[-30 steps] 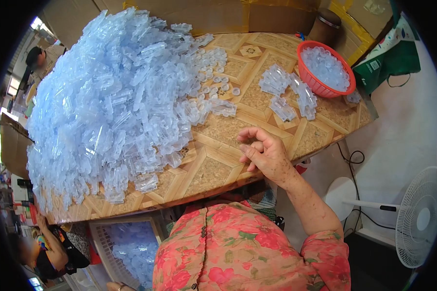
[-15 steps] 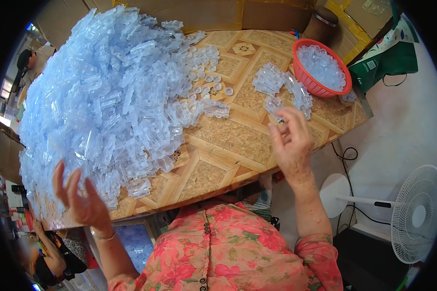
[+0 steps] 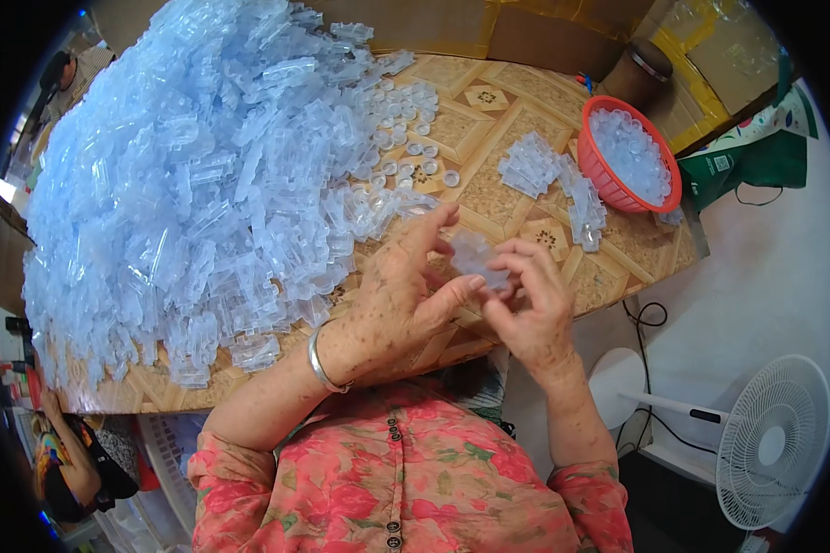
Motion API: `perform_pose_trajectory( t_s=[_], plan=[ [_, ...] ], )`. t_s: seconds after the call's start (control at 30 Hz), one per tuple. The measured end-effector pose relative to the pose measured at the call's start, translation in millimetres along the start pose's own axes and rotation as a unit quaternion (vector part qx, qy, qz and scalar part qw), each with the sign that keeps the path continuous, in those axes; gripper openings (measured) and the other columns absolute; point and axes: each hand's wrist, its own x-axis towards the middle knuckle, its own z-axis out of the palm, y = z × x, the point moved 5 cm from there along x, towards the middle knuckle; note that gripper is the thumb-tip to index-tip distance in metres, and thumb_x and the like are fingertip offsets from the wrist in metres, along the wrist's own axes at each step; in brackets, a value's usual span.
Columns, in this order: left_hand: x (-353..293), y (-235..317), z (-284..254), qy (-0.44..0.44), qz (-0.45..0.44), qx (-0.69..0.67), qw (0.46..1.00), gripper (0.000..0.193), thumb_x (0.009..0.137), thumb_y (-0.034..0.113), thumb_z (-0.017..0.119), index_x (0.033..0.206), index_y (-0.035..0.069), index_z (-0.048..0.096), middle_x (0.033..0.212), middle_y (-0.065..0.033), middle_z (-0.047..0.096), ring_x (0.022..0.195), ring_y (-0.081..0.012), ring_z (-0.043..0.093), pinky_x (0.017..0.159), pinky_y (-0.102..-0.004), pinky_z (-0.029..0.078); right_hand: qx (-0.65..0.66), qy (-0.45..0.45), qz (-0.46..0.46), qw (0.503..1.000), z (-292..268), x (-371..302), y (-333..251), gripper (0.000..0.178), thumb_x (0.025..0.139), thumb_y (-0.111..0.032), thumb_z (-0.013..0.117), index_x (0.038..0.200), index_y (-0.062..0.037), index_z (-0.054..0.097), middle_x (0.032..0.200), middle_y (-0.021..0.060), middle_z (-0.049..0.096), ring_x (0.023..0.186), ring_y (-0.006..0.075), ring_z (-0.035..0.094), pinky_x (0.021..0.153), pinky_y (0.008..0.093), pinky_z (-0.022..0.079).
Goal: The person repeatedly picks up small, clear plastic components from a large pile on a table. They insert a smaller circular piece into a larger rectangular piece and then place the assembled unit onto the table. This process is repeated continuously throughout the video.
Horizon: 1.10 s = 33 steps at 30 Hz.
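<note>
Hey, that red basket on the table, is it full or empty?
Full, or close to it: clear round pieces fill the red basket nearly to its rim.

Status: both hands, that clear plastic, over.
Right hand pinching clear plastic, blurred; left hand open, thumb at its edge. Heap of clear plastic pieces farther left.
</note>
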Motion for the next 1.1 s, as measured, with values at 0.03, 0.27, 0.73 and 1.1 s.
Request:
perform_pose_trajectory(
  t_s=[0.03, 0.27, 0.73, 1.1],
  plan=[
    [-1, -10, 3, -0.021, -0.04, -0.046, 0.998, 0.055, 0.091, 0.014, 0.074, 0.139, 0.002, 0.05, 0.125, -0.0155, 0.063, 0.1, -0.02, 0.066, 0.077, -0.0302, 0.058, 0.016, -0.007, -0.027, 0.999, 3, 1, -8, 0.028, 0.079, -0.003, 0.077, 0.104, -0.0048, 0.065, 0.113, 0.0084, 0.06, 0.068, 0.0125, 0.063, 0.059, 0.027, 0.054],
    [-8, -33, -3, -0.012, -0.207, -0.365, 0.908, 0.028, 0.097, 0.009, 0.066, 0.123, 0.005, 0.057, 0.109, -0.0057, 0.07, 0.09, -0.0119, 0.068, 0.071, -0.0234, 0.058, -0.053, 0.035, -0.002, 0.998, -11, 52, 8, 0.034, 0.085, -0.011, 0.076, 0.116, -0.0049, 0.063, 0.122, 0.013, 0.06, 0.073, 0.0171, 0.065, 0.066, 0.0298, 0.056],
    [-2, -48, -3, 0.009, -0.191, -0.586, 0.788, 0.044, 0.109, 0.034, 0.042, 0.136, 0.0, 0.05, 0.128, -0.0174, 0.063, 0.118, -0.0274, 0.064, 0.096, -0.0386, 0.058, -0.319, 0.07, -0.003, 0.945, -27, 91, 61, 0.033, 0.087, -0.009, 0.068, 0.12, -0.0039, 0.064, 0.118, 0.0154, 0.062, 0.095, 0.0316, 0.067, 0.08, 0.0415, 0.055],
    [-1, -37, -3, 0.056, -0.19, -0.637, 0.745, 0.049, 0.11, 0.028, 0.034, 0.142, -0.008, 0.044, 0.142, -0.019, 0.051, 0.132, -0.0297, 0.052, 0.11, -0.0412, 0.049, -0.313, -0.012, -0.191, 0.93, -9, -12, 0, 0.046, 0.075, 0.0, 0.078, 0.118, -0.0117, 0.068, 0.119, 0.0074, 0.063, 0.089, 0.0241, 0.069, 0.073, 0.0368, 0.057]
  ],
)
